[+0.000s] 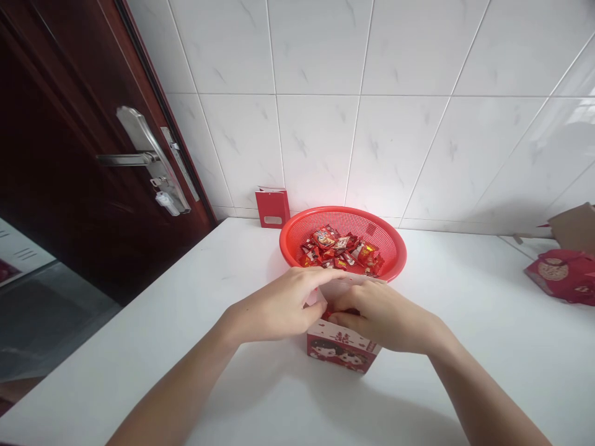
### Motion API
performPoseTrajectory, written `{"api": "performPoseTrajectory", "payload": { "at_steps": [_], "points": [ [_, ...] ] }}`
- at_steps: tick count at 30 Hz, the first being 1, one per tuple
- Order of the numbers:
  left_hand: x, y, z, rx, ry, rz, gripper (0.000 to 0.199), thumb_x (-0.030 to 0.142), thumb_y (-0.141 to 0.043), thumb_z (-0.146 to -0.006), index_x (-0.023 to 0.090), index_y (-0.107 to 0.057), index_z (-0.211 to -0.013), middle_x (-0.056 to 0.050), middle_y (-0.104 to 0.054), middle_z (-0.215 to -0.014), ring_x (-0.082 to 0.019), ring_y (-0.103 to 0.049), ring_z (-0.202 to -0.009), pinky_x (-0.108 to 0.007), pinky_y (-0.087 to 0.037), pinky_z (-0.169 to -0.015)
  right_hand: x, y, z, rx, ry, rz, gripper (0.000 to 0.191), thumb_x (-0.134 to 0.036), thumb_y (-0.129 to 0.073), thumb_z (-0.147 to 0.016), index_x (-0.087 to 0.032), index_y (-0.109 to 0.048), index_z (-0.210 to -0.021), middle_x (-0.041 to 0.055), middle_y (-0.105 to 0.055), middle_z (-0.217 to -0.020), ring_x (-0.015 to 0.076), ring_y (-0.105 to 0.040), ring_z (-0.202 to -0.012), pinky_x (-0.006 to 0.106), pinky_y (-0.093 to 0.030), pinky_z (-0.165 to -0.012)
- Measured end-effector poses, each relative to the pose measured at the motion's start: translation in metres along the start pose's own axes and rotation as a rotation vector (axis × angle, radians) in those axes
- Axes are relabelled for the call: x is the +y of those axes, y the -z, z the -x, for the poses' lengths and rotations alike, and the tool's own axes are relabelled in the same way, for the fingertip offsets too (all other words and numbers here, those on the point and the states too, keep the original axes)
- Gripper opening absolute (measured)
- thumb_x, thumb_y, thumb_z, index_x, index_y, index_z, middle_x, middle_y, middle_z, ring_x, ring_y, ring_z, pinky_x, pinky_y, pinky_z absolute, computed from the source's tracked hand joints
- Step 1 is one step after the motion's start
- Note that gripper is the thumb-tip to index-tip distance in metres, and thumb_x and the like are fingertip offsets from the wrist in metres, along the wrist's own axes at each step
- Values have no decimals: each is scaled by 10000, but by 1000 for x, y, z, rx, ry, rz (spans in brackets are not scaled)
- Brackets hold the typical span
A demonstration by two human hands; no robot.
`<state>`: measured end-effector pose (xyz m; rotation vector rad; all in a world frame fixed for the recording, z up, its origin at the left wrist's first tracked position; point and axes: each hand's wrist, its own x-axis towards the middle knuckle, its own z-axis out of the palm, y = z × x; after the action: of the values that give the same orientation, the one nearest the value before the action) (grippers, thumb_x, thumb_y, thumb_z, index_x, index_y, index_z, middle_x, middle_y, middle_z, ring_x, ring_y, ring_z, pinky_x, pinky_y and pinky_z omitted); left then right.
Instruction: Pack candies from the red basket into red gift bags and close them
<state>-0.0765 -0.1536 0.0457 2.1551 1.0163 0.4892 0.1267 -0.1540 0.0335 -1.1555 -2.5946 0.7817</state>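
A red and white box (341, 353) with printed cartoon faces stands on the white table, its top open. My left hand (283, 303) holds its left side, thumb at the near rim and fingers stretched along the far side. The fingers of my right hand (379, 313) are bent down into the opening, touching something red that is mostly hidden. Just behind the box sits a red plastic basket (400, 248) with several red-wrapped candies (341, 248) inside.
A small red box (272, 209) stands against the tiled wall, behind the basket's left side. At the table's right edge lie a crimson bag (562, 275) and a piece of brown cardboard (574, 228). A dark wooden door (60, 124) is at the left.
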Motion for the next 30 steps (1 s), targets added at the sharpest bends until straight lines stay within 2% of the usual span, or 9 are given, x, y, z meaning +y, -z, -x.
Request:
{"api": "performPoseTrajectory", "payload": {
  "at_steps": [4, 7, 10, 12, 15, 21, 26, 30],
  "points": [
    [3, -1, 1, -4, 8, -8, 625, 100, -465, -848, 302, -565, -1431, 2, -767, -1016, -173, -698, -780, -295, -549, -744, 1, 1, -1, -10, -6, -23, 182, -116, -524, -910, -197, -620, -778, -33, -685, -902, 105, -529, -720, 279, -332, -591],
    [4, -1, 1, 3, 22, -26, 626, 100, -467, -848, 313, -567, -1427, -7, -746, -1163, -191, -710, -902, -310, -556, -810, 1, 1, -3, -19, -14, -22, 203, -120, -525, -901, -187, -562, -713, -43, -647, -812, 91, -462, -643, 278, -289, -544],
    [3, -2, 0, 18, 21, -53, 620, 114, -483, -850, 313, -564, -1432, -12, -760, -1082, -230, -697, -1026, -338, -546, -887, -1, 0, -4, -22, -68, -6, 282, -136, -563, -874, -175, -475, -610, -51, -547, -648, 85, -362, -557, 289, -248, -510],
    [2, -2, 0, 24, 7, -61, 612, 128, -493, -850, 299, -565, -1433, -16, -764, -1011, -244, -691, -1043, -347, -544, -897, -3, 0, -5, -3, -122, 4, 308, -130, -588, -846, -173, -445, -576, -54, -496, -591, 84, -323, -533, 292, -238, -505],
    [0, -2, 0, 35, -19, -49, 591, 144, -503, -845, 282, -584, -1414, -17, -765, -965, -241, -698, -989, -338, -553, -854, -4, -1, -4, 10, -139, -16, 309, -111, -583, -826, -173, -427, -567, -56, -470, -573, 85, -306, -532, 296, -227, -515],
    [2, -3, 1, 41, -66, -8, 578, 151, -511, -822, 293, -624, -1371, -10, -760, -906, -230, -700, -886, -317, -551, -762, -1, 0, -4, -87, -11, 120, 415, -77, -518, -846, -160, -282, -515, -28, -372, -530, 119, -322, -596, 323, -212, -569],
    [4, -5, 2, 65, -38, -35, 559, 159, -511, -838, 297, -622, -1369, -14, -754, -925, -180, -660, -723, -273, -510, -632, 1, 6, -3, -58, 7, -44, 316, -154, -504, -946, -184, -475, -633, -23, -531, -662, 111, -419, -611, 296, -269, -550],
    [0, -4, 1, 57, -19, -63, 555, 174, -522, -856, 284, -603, -1395, -8, -732, -858, -156, -613, -624, -258, -466, -568, 4, 23, 10, 17, 14, -183, 343, -257, -474, -997, -188, -530, -665, -40, -460, -598, 92, -340, -531, 272, -246, -485]
  ]
}}
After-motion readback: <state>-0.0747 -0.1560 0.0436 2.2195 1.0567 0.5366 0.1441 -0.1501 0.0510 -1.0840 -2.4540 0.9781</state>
